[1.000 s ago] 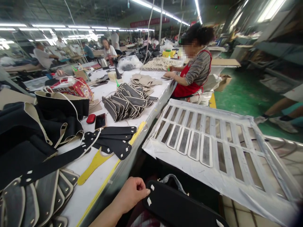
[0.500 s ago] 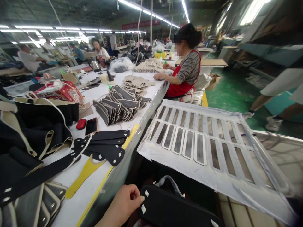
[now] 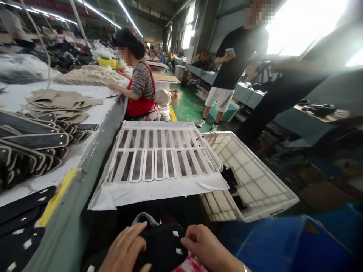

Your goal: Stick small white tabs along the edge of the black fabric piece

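Observation:
A black strap-shaped fabric piece (image 3: 161, 245) with small white tape marks lies across my lap at the bottom of the view. My left hand (image 3: 124, 251) rests flat on its left part, fingers spread over it. My right hand (image 3: 208, 247) pinches its right end between thumb and fingers. A grey bag handle (image 3: 144, 218) shows just behind the piece. Right in front of my hands lies a white slotted template (image 3: 159, 160) with several grey-centred oval pieces set in its slots.
A long worktable (image 3: 85, 158) runs along my left with black and grey strap pieces (image 3: 31, 139) and tan cut pieces (image 3: 56, 100). A white wire basket (image 3: 252, 177) stands right of the template. A seated person in a red apron (image 3: 140, 90) works further along; another person (image 3: 235, 64) stands in the aisle.
My view has swung to the right, off the table and toward the aisle. My right hand has come into view and taken the piece's end; my left hand has shifted onto the piece.

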`<action>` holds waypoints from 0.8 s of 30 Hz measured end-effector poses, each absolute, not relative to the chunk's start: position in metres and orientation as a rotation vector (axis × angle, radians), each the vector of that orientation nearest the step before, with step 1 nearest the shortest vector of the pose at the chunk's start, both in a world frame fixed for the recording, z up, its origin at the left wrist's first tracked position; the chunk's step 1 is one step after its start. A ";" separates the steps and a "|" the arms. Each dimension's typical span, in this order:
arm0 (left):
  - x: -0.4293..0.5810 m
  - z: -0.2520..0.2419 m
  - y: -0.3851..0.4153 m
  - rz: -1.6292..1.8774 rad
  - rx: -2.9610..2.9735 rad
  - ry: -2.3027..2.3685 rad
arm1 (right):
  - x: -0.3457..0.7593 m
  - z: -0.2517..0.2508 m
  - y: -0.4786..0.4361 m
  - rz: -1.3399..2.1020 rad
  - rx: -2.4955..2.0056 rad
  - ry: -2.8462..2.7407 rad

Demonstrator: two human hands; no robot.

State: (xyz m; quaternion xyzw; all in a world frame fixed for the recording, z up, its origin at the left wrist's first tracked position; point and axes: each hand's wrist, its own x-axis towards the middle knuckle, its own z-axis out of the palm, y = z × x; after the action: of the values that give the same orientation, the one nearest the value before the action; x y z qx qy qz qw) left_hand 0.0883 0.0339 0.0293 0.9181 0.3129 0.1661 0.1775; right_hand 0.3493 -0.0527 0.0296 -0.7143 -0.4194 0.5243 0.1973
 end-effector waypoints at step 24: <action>0.171 0.025 0.002 0.323 2.660 0.730 | 0.363 0.032 -0.050 1.282 -1.967 -1.449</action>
State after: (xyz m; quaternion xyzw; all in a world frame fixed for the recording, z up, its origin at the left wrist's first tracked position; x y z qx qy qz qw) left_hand 0.1706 0.0021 0.0252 0.9420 0.2584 0.1144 0.1810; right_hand 0.3626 -0.0499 0.0325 -0.6998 -0.5155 0.4563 0.1903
